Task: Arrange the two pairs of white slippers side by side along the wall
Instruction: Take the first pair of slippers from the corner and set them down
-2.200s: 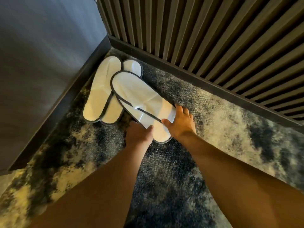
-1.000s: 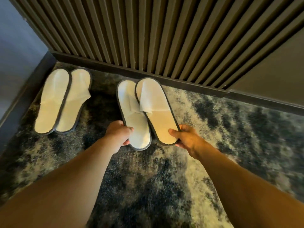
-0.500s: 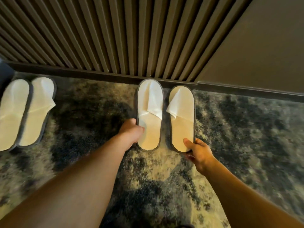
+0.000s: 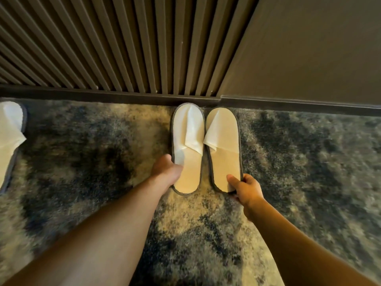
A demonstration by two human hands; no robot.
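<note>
Matt white cloth slippers (image 4: 187, 153) with grey trim lie on shaggy mottled carpet (image 4: 299, 172) below ribbed wall panelling (image 4: 103, 48).

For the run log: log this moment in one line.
left hand grips left white fabric slipper | right hand grips right slipper | toes at baseboard

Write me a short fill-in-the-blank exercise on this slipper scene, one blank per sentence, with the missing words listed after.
1. The left hand grips the left slipper while the right hand grips the ____ slipper of that pair.
2. The toes of both held slippers point toward the ____.
3. The other pair lies cut off at the ____ edge of the view.
4. The slippers rest on a mottled ____.

Missing words: right; wall; left; carpet
</note>
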